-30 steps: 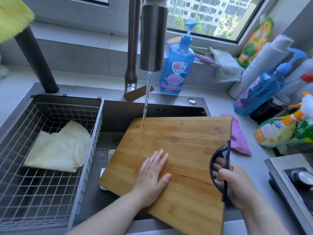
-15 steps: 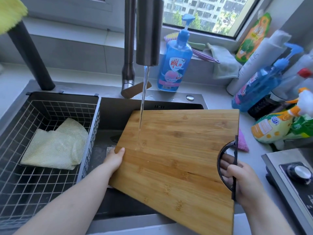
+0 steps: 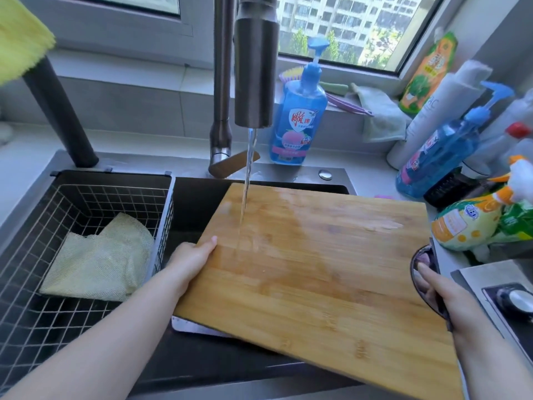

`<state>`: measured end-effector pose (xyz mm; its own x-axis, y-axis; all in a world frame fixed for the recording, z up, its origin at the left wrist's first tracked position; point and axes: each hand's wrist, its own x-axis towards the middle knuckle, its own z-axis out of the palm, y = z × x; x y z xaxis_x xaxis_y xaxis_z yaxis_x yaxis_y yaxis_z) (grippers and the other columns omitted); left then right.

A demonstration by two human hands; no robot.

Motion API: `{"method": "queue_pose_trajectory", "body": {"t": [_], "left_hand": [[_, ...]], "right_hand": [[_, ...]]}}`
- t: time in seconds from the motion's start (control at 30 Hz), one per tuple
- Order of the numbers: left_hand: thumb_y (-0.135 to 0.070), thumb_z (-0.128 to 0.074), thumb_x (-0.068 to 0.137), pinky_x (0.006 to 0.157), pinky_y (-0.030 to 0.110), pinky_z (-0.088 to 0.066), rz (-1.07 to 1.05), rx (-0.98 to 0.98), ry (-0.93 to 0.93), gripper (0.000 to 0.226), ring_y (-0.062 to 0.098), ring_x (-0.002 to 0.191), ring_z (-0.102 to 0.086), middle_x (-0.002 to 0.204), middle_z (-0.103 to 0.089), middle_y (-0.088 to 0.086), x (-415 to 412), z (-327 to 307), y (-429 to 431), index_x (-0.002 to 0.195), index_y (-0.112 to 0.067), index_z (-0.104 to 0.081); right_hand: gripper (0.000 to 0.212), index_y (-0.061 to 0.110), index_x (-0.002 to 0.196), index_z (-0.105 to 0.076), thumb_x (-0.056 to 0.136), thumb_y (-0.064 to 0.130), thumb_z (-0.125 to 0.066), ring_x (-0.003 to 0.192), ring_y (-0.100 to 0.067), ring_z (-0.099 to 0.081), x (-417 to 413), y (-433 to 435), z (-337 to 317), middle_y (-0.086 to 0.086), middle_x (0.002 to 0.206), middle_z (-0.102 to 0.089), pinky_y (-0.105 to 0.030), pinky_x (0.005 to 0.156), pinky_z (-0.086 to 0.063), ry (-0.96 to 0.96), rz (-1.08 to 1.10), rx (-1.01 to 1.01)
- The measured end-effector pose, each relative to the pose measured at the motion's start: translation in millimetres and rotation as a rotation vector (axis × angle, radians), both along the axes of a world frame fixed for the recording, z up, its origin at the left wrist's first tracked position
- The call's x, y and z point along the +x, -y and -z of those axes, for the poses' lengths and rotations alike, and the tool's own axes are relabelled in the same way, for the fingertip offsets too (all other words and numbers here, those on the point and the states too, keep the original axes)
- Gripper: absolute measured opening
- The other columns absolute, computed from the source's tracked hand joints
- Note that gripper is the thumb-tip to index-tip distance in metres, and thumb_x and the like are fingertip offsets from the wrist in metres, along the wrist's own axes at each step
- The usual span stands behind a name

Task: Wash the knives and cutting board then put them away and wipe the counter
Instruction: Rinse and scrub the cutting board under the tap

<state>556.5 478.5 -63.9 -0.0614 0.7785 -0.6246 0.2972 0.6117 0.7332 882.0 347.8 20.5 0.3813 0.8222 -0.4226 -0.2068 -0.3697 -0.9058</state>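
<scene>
Head view of a wash station, with positions given relative to the sink (image 3: 202, 203). The bamboo cutting board (image 3: 317, 269) is held face-up above the right part of the sink, its right end reaching out past the sink's right rim. The left grip (image 3: 190, 261) clasps the board's left edge: the thumb lies on the top face, and the fingers are hidden beneath. The right grip (image 3: 441, 290) is closed round the black loop handle (image 3: 413, 265) at the board's right end, with the thumb on top and the fingers threaded through the loop. From the faucet spout (image 3: 256, 67), which rises from the sink's back rim, a thin water stream (image 3: 249, 174) falls onto the board's far left area, where the wood shows a wet sheen. A flat metal piece (image 3: 196, 327) projects from under the board's near left corner, inside the sink; whether it is a knife blade cannot be told. A wire basket (image 3: 57, 327) fills the sink's left part and holds a crumpled yellow cloth (image 3: 101, 261). Behind the sink's back rim stands a blue pump bottle (image 3: 297, 116). On the tabletop (image 3: 17, 163) to the right of the sink stand a second blue bottle (image 3: 438, 157) and a yellow spray bottle (image 3: 467, 226), the latter lying on its side.
</scene>
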Motion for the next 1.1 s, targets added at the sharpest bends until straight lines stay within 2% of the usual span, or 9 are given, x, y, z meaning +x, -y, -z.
{"method": "queue_pose_trajectory", "body": {"t": [0.1,0.17,0.27,0.33,0.4,0.53,0.7,0.9,1.1], "left_hand": [[-0.039,-0.049,0.092,0.064,0.03,-0.044,-0.014,0.064,0.082,0.034,0.022,0.074,-0.058,0.083,-0.061,0.006,-10.1,-19.5,7.6,0.098,-0.007,-0.06],[-0.038,-0.048,0.092,0.057,0.027,-0.043,0.012,0.076,0.105,0.032,0.021,0.072,-0.06,0.081,-0.063,0.006,-19.0,-25.5,17.6,0.089,-0.008,-0.06],[-0.039,-0.047,0.092,0.058,0.029,-0.046,0.015,0.057,0.105,0.036,0.024,0.076,-0.063,0.086,-0.066,0.011,-32.9,-28.2,33.1,0.089,-0.007,-0.063],[-0.041,-0.045,0.092,0.063,0.031,-0.049,-0.003,0.067,0.099,0.041,0.026,0.078,-0.065,0.086,-0.069,0.012,-42.1,-30.6,39.0,0.086,-0.006,-0.066],[-0.044,-0.042,0.092,0.065,0.031,-0.049,-0.021,0.099,0.042,0.047,0.027,0.077,-0.065,0.082,-0.069,0.012,-54.3,-35.3,41.1,0.081,-0.006,-0.067],[-0.061,-0.04,0.081,0.076,0.043,-0.053,-0.07,0.181,-0.179,0.064,0.033,0.078,-0.064,0.083,-0.068,0.017,-89.2,-40.7,41.4,0.085,-0.002,-0.064],[-0.055,-0.045,0.085,0.087,0.04,-0.046,-0.061,0.17,-0.39,0.063,0.034,0.105,-0.056,0.123,-0.057,0.016,-116.9,-35.0,55.7,0.124,-0.005,-0.051],[-0.042,-0.05,0.088,0.06,0.028,-0.039,-0.105,0.148,-0.316,0.055,0.017,0.075,-0.05,0.11,-0.059,0.013,-127.8,-26.8,62.0,0.125,-0.002,-0.049],[-0.073,-0.032,0.075,0.099,0.043,-0.041,-0.084,0.048,-0.333,0.088,0.035,0.117,-0.05,0.131,-0.052,0.016,-129.2,-30.4,43.2,0.131,-0.007,-0.047]], "right_hand": [[0.087,-0.001,0.079,-0.073,0.022,0.063,-0.085,0.063,-0.002,-0.066,7.4,-0.6,7.1,-0.012,0.081,-0.073,-0.011,0.064,-0.053,0.008,-0.026,0.023],[0.079,0.01,0.055,-0.072,-0.002,0.063,-0.083,0.046,0.004,-0.057,11.1,3.2,10.4,-0.004,0.06,-0.068,-0.007,0.057,-0.051,0.037,0.024,0.016],[0.089,-0.003,0.082,-0.065,0.025,0.063,-0.085,0.04,0.007,-0.054,-5.6,4.4,8.8,-0.012,0.085,-0.066,-0.007,0.059,-0.05,0.033,-0.025,-0.068],[0.122,-0.002,0.11,-0.06,0.009,0.061,-0.085,0.047,0.008,-0.06,-7.6,5.7,23.5,-0.009,0.071,-0.063,-0.003,0.051,-0.047,0.025,-0.054,-0.045],[0.119,-0.011,0.131,-0.042,0.041,0.053,-0.086,0.042,0.009,-0.055,-16.8,0.9,26.7,0.005,0.066,-0.059,-0.001,0.046,-0.044,0.067,-0.062,-0.064],[0.015,0.012,0.077,-0.054,0.082,0.022,-0.064,0.036,0.005,-0.046,-41.0,-28.4,37.0,0.011,0.044,-0.044,-0.004,0.041,-0.04,-0.077,-0.128,-0.138],[0.023,0.017,0.068,-0.046,0.082,0.027,-0.061,0.047,-0.01,-0.035,-73.7,-56.3,58.1,0.006,0.053,-0.037,-0.018,0.047,-0.03,-0.021,-0.243,-0.195],[0.024,0.017,0.07,-0.048,0.093,0.023,-0.052,0.038,-0.004,-0.034,-93.5,-68.9,74.3,0.011,0.042,-0.037,-0.02,0.047,-0.029,0.077,-0.298,-0.256],[0.032,0.018,0.063,-0.045,0.094,0.023,-0.05,0.039,-0.007,-0.04,-102.2,-69.1,70.7,0.009,0.035,-0.041,-0.022,0.048,-0.034,0.168,-0.313,-0.29]]}}
